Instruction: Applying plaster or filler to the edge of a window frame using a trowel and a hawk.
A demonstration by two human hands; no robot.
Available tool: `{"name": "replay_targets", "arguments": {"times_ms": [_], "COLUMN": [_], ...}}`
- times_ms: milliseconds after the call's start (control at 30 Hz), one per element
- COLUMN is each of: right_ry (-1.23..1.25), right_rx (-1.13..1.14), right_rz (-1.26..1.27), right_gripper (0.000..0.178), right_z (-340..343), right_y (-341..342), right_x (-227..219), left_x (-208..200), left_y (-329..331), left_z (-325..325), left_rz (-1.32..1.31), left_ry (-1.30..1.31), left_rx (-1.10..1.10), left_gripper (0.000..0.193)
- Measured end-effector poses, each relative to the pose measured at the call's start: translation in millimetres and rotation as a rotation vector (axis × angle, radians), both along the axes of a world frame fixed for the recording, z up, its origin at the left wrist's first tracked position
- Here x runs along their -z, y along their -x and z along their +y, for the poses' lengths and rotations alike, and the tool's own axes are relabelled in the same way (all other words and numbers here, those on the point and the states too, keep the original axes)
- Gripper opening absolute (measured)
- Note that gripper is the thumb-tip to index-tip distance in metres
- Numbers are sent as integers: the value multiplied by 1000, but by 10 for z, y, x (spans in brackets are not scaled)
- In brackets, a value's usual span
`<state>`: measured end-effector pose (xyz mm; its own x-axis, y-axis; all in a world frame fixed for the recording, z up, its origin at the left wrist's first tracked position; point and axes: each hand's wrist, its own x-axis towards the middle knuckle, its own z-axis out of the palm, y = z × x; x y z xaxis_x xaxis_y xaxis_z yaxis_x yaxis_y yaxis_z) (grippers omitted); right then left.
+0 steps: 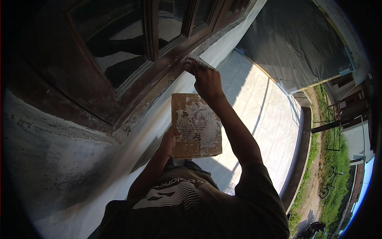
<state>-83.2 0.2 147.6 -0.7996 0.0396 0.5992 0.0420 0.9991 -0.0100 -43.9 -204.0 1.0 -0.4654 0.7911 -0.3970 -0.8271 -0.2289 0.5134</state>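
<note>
My left hand point(168, 141) grips the left edge of a brown cardboard piece point(180, 104), holding it in front of my chest. Smeared white putty point(203, 123) covers much of its upper face. Above it and to the right, my right hand point(209, 84) is closed around a putty-stained scraper point(203, 63), held at the ledge just below the dark wooden window frame point(159, 65). Shadow hides most of the scraper's handle. Whether its edge touches the surface, I cannot tell. Patchy whitish filler shows on the ledge point(137, 113) along the frame's lower side.
A grey plastered wall point(55, 135) runs below the window at left. Pale floor tiles point(262, 107) lie to the right, partly sunlit. A dark sheet point(298, 44) hangs at the far right. Beyond a low curb point(300, 155) are grass, a dirt path and a bicycle point(329, 183).
</note>
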Motion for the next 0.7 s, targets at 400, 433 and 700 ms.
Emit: {"name": "replay_targets", "arguments": {"times_ms": [400, 433, 700], "right_ry": [277, 233, 107], "right_rx": [180, 192, 53], "right_rz": [136, 85, -8], "right_gripper": [46, 45, 30], "right_z": [398, 454, 240], "right_y": [168, 231, 208], "right_x": [-80, -1, 14], "left_x": [34, 26, -40], "left_y": [15, -3, -10], "left_z": [80, 91, 36], "left_rz": [8, 13, 12], "left_ry": [-76, -73, -34], "left_rx": [24, 25, 23], "left_gripper": [61, 60, 60]}}
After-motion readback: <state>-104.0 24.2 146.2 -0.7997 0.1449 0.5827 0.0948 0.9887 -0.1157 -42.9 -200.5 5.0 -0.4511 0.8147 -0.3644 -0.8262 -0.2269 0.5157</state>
